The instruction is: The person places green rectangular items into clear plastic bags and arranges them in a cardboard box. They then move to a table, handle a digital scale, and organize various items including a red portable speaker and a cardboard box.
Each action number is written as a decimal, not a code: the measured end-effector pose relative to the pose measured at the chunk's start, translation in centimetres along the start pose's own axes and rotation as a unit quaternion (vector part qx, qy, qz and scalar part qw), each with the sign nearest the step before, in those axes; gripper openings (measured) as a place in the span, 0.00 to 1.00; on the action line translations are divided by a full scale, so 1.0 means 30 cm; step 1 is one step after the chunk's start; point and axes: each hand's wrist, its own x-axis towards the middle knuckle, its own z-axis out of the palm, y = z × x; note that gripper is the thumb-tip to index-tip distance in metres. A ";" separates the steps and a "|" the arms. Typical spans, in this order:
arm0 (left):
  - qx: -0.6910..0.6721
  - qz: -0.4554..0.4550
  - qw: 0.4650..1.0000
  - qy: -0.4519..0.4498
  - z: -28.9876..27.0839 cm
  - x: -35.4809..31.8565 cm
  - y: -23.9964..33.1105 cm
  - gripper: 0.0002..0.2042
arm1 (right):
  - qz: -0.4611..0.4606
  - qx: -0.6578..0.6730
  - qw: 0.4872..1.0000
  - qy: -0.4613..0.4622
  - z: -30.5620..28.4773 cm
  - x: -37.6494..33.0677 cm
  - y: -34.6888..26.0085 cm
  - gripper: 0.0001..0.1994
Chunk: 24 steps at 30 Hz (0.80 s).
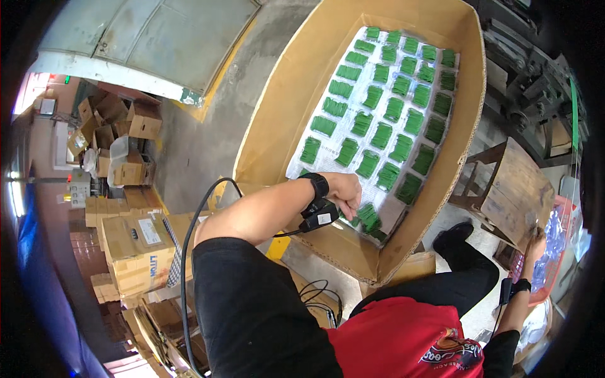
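My red shirt sits closest. My left hand reaches down into the big cardboard box, fingers pinched on a green bundle to fill the near row. My right hand grips the clear bags by the wooden stool.

left hand's fingertips behind green bundles (grip unclear), right hand half hidden

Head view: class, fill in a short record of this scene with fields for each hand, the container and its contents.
Left hand: inside the large brown cardboard box, on a bundle of green strips
Right hand: at the small wooden stool, beside clear plastic bags
Contents: green bundles in rows on a white sheet
Wrists: black bands
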 end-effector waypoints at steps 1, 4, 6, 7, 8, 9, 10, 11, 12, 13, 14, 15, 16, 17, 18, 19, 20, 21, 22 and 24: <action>-0.009 -0.001 1.000 -0.009 0.006 0.005 -0.005 0.01 | 0.003 -0.012 1.000 0.000 0.011 0.007 0.019 0.14; 0.020 -0.008 1.000 -0.018 0.024 0.038 -0.047 0.02 | -0.028 -0.020 0.999 0.042 0.049 0.022 0.055 0.14; 0.086 -0.030 0.996 -0.009 0.033 0.055 -0.054 0.04 | -0.011 -0.052 0.998 0.043 0.061 0.027 0.050 0.14; 0.085 -0.041 0.996 0.000 0.038 0.062 -0.055 0.05 | -0.002 -0.068 0.997 0.042 0.061 0.021 0.036 0.14; 0.089 -0.047 0.995 -0.010 0.045 0.064 -0.056 0.05 | -0.001 -0.079 0.996 0.033 0.058 0.013 0.026 0.15; 0.096 -0.052 0.994 -0.021 0.051 0.066 -0.051 0.05 | 0.002 -0.090 0.996 0.025 0.050 0.004 0.019 0.15; 0.102 -0.060 0.993 -0.029 0.059 0.061 -0.048 0.05 | 0.004 -0.098 0.995 0.015 0.040 -0.006 -0.009 0.15; 0.117 -0.061 0.990 -0.050 0.070 0.045 -0.046 0.05 | 0.013 -0.101 0.995 0.006 0.033 -0.018 -0.038 0.15; 0.125 -0.056 0.989 -0.054 0.080 0.042 -0.048 0.05 | 0.028 -0.104 0.994 0.001 0.003 -0.039 -0.080 0.15; 0.150 -0.065 0.986 -0.034 0.089 0.043 -0.050 0.05 | 0.045 -0.106 0.993 -0.005 -0.009 -0.045 -0.101 0.14; 0.180 -0.070 0.981 -0.018 0.093 0.048 -0.033 0.06 | 0.027 -0.064 0.998 0.008 -0.002 -0.035 -0.073 0.14; 0.200 -0.060 0.978 -0.004 0.082 0.034 -0.016 0.08 | 0.012 -0.021 0.999 0.023 0.029 -0.021 -0.029 0.14; 0.257 -0.049 0.965 0.010 0.060 0.059 -0.037 0.11 | 0.002 0.019 0.999 0.042 0.062 -0.008 0.021 0.14; 0.259 -0.028 0.965 0.040 0.046 0.047 -0.006 0.15 | 0.004 0.120 0.991 0.055 0.125 0.001 0.094 0.13; 0.316 -0.047 0.946 0.047 0.038 0.018 0.050 0.13 | -0.006 0.053 0.998 0.031 0.098 -0.013 0.077 0.10; 0.276 -0.022 0.960 0.050 0.024 -0.038 0.089 0.15 | -0.021 -0.013 1.000 0.008 0.062 -0.025 0.033 0.07; 0.226 0.010 0.969 0.096 0.001 -0.077 0.088 0.16 | -0.044 -0.076 0.996 -0.014 0.030 -0.031 -0.021 0.06; 0.190 0.137 0.967 0.100 -0.015 -0.152 0.144 0.18 | -0.025 -0.075 0.997 -0.011 0.004 -0.039 -0.059 0.07; 0.121 0.127 0.966 0.189 0.009 -0.215 0.230 0.13 | -0.073 -0.078 0.993 0.045 0.086 -0.040 0.059 0.09; -0.034 0.156 0.937 0.311 0.022 -0.360 0.320 0.13 | -0.056 -0.123 0.989 0.066 0.065 -0.039 -0.038 0.07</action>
